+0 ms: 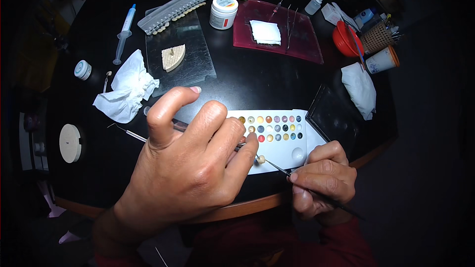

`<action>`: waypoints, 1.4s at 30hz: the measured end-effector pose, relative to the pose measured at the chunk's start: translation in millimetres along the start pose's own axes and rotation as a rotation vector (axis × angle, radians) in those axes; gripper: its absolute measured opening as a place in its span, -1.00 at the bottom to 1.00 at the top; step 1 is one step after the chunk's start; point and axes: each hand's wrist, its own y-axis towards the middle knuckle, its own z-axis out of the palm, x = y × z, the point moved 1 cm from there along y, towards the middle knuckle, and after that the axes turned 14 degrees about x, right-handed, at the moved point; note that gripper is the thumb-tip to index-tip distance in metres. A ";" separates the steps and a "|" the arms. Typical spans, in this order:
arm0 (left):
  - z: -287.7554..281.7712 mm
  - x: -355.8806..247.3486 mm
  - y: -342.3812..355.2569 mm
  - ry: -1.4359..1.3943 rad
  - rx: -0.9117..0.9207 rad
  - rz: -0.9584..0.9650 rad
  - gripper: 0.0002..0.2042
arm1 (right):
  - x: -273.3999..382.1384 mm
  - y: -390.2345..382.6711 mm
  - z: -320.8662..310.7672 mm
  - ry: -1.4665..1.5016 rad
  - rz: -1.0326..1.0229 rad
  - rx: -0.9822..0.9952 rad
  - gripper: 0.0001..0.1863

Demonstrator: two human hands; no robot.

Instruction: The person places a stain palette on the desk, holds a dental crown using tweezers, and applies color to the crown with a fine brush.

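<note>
My left hand (198,153) is closed round a slim metal holding tool (179,125), mostly hidden by the fingers; its index finger is raised off it. At the tool's end, beneath the fingertips, sits a small cream tooth crown (261,159). My right hand (324,180) pinches a fine dark brush (279,169), its tip at the crown; whether it touches, I cannot tell. Under both lies a white paint palette (282,148) with rows of small coloured wells. A hooked metal probe (133,134) shows left of my left hand, partly hidden behind it.
A crumpled white tissue (129,86) and syringe (124,34) lie left. Farther off are a glass slab (198,59), shade guide (173,12), white jar (223,14) and maroon mat (302,44). Right stand a red bowl (346,39), folded tissue (359,91) and black case (329,113).
</note>
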 end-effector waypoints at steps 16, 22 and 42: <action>-1.2 0.4 -0.1 0.002 0.003 -0.004 -0.81 | 1.9 -1.5 0.7 0.001 0.008 -0.013 -0.75; -1.6 0.0 0.2 -0.004 0.004 -0.009 -0.80 | -0.4 -3.6 0.5 -0.001 0.001 0.016 -0.79; -5.6 12.8 7.3 -0.071 0.002 0.067 -0.76 | -5.8 -14.3 2.0 -0.006 -0.087 -0.108 -0.87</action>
